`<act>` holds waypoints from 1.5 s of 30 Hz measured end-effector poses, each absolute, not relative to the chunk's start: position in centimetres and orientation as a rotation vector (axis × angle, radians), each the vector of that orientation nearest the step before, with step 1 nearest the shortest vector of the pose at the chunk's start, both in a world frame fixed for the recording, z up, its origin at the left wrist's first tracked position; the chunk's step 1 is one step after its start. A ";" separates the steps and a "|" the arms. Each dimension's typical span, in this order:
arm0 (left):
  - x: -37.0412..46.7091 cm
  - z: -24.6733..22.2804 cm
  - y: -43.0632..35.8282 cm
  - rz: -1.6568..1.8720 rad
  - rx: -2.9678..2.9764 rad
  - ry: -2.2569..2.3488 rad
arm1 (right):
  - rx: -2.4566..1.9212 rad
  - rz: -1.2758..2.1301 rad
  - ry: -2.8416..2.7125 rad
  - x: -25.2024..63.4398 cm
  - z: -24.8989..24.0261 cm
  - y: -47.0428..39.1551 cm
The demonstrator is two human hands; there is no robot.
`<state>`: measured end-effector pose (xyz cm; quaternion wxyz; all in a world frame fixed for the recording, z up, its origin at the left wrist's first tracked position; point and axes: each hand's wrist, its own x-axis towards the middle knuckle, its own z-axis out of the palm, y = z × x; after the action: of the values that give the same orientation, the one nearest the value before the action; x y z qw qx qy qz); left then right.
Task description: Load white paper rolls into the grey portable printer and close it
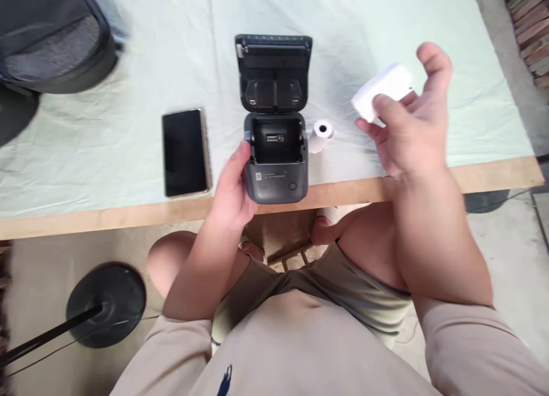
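A dark grey portable receipt printer [278, 183] is tilted toward me at the table's front edge, its lid [274, 70] flipped up and its paper bay showing with no roll inside. My left hand [231, 190] grips the printer's left side, thumb along the casing. Off to the right, above the cloth, my right hand [412, 121] pinches a white paper roll [384, 92] between thumb and fingers, with the index finger raised off it. The roll is slightly blurred. A smaller paper roll [321, 135] with a dark core sits just right of the printer.
A smartphone [185, 153] with a dark screen lies left of the printer. At the back left is a black bag [55, 41]. Pale cloth [141, 58] covers the table, leaving a wooden front edge [107, 217] bare. A round black stand base [107, 304] is on the floor.
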<state>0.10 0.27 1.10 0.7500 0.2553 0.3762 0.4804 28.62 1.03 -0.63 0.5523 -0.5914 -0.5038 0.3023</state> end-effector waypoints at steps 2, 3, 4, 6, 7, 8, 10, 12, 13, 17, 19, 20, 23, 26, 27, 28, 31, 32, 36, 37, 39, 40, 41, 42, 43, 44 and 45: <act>0.0 0.9 0.3 1.049 0.567 0.887 | -1.310 0.995 -1.105 29.5 -0.4 1.0; 0.0 0.8 0.3 1.049 0.573 0.900 | -1.270 1.102 -1.080 29.9 -0.4 1.0; 0.0 0.7 0.3 1.052 0.578 0.899 | -1.240 1.166 -1.052 30.1 -0.3 1.0; 0.1 0.5 0.3 1.059 0.584 0.859 | -1.219 1.162 -1.010 29.9 -0.2 1.0; 0.1 0.5 0.3 1.063 0.584 0.836 | -1.234 1.112 -1.010 29.4 -0.1 0.8; 0.2 0.5 0.3 1.065 0.583 0.820 | -1.256 1.049 -1.029 28.6 0.2 0.7; 0.3 0.4 0.2 1.060 0.582 0.810 | -1.266 0.911 -1.124 26.6 1.0 0.0; 0.3 0.4 0.1 1.056 0.594 0.806 | -1.193 0.765 -1.256 24.1 2.3 -0.9; 0.4 0.4 0.0 1.057 0.606 0.798 | -1.126 0.688 -1.335 22.7 3.1 -1.4; 0.4 0.4 -0.1 1.081 0.660 0.738 | -1.157 0.550 -1.640 18.6 5.7 -2.9; 0.5 0.4 -0.1 1.094 0.680 0.720 | -1.246 0.411 -1.774 17.7 6.0 -2.9; 0.5 0.4 -0.1 1.095 0.686 0.713 | -1.299 0.325 -1.839 17.6 5.8 -2.7; 0.5 0.3 -0.1 1.073 0.686 0.688 | -1.447 0.082 -1.999 17.9 4.7 -1.9; 0.5 0.1 -0.1 1.064 0.698 0.658 | -1.547 -0.052 -2.083 18.1 4.1 -1.4; 0.5 0.1 -0.1 1.075 0.704 0.652 | -1.560 -0.065 -2.096 18.0 4.1 -1.4; 0.5 0.0 0.0 1.088 0.707 0.649 | -1.560 -0.063 -2.105 18.0 4.2 -1.4; 0.4 -0.2 0.2 1.123 0.680 0.677 | -1.496 -0.082 -2.099 17.7 4.4 -1.6; 0.4 -0.2 0.3 1.132 0.653 0.700 | -1.465 -0.104 -2.092 17.8 4.3 -1.6; 0.4 0.2 0.4 1.094 0.563 0.713 | -1.343 -0.162 -2.079 18.0 3.8 -1.7; 0.4 0.3 0.3 1.083 0.555 0.700 | -1.316 -0.155 -2.082 18.1 3.7 -1.7; 0.3 0.6 0.2 1.072 0.552 0.692 | -1.251 -0.120 -2.093 18.1 3.5 -1.9; 0.3 0.6 0.2 1.065 0.555 0.693 | -1.214 -0.098 -2.096 18.1 3.4 -2.0; 0.2 0.7 0.2 1.061 0.561 0.696 | -1.180 -0.074 -2.096 18.0 3.3 -2.2; 0.1 0.7 0.2 1.056 0.572 0.702 | -1.152 -0.047 -2.094 18.0 3.3 -2.4; 0.0 0.6 0.2 1.050 0.587 0.706 | -1.132 -0.016 -2.091 17.9 3.3 -2.5; -0.1 0.6 0.2 1.046 0.605 0.711 | -1.112 0.016 -2.086 18.0 3.3 -2.6; -0.1 0.5 0.2 1.045 0.626 0.717 | -1.086 0.049 -2.074 18.0 3.3 -2.7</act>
<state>-0.13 0.19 0.54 0.7603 0.2878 0.3295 0.4802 18.03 -2.70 3.29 0.3897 -0.4271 -0.8157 0.0192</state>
